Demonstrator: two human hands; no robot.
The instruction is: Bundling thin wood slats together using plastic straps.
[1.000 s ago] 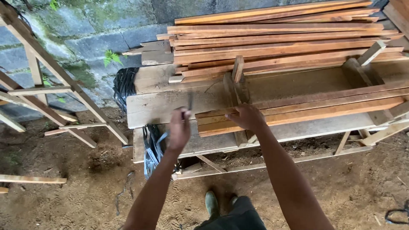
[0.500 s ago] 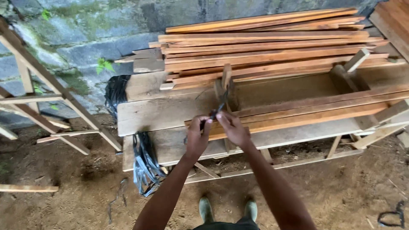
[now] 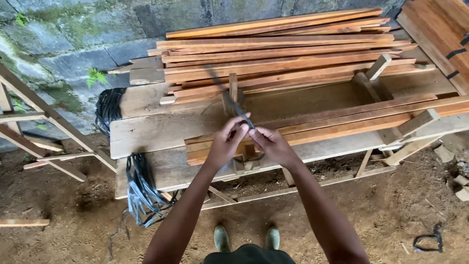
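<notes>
My left hand (image 3: 227, 142) and my right hand (image 3: 271, 143) meet over the near end of a bundle of reddish wooden slats (image 3: 342, 122) lying on a plank workbench (image 3: 146, 129). Both pinch a thin dark plastic strap (image 3: 229, 100) that runs up and away from my fingers, blurred along its length. The slat bundle rests in a wooden cradle of upright blocks (image 3: 232, 93).
A larger stack of long slats (image 3: 278, 49) lies at the back against a mossy block wall. Bunches of black straps (image 3: 139, 188) hang off the bench's left end. A wooden frame (image 3: 44, 127) leans at the left. Strapped boards (image 3: 439, 34) sit top right. Dirt floor below.
My hands came together from apart: the right left the slat end and joined the left on the strap. The view shifted right, so the bench slid leftward.
</notes>
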